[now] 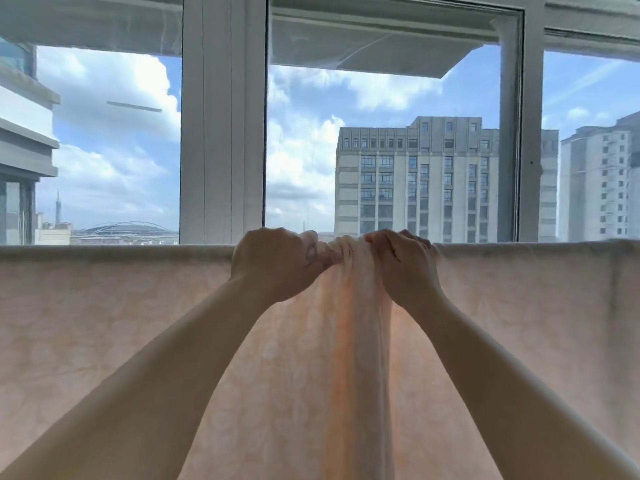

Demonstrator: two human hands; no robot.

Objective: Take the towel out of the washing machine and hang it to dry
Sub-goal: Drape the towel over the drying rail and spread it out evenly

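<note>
Your towel [104, 323] hangs in front of you, a pale peach cloth with a faint leafy pattern, draped over a straight horizontal line that runs the full width of the view at about the height of the window sill. Whatever carries it, a rail or a line, is hidden under the fold, so you cannot tell which it is. To the left and to the right the cloth lies flat and smooth. In the middle it is gathered into a bunch of vertical folds that fall straight down between your forearms.

Your left hand [277, 261] grips the top edge just left of that bunch, with the fingers curled over the fold and the thumb pressed against the gathered cloth. Your right hand [405, 268] grips the top edge just right of the bunch, with its fingers curled over in the same way. The two hands are close together, with only the gathered folds between them.

Behind the towel stands a white-framed window [221, 133] with several panes. Through the glass you see blue sky with white clouds, a tall beige apartment block [415, 181] right of centre, another pale block at the far right, and a low domed roof [128, 228] far off at the lower left.
</note>
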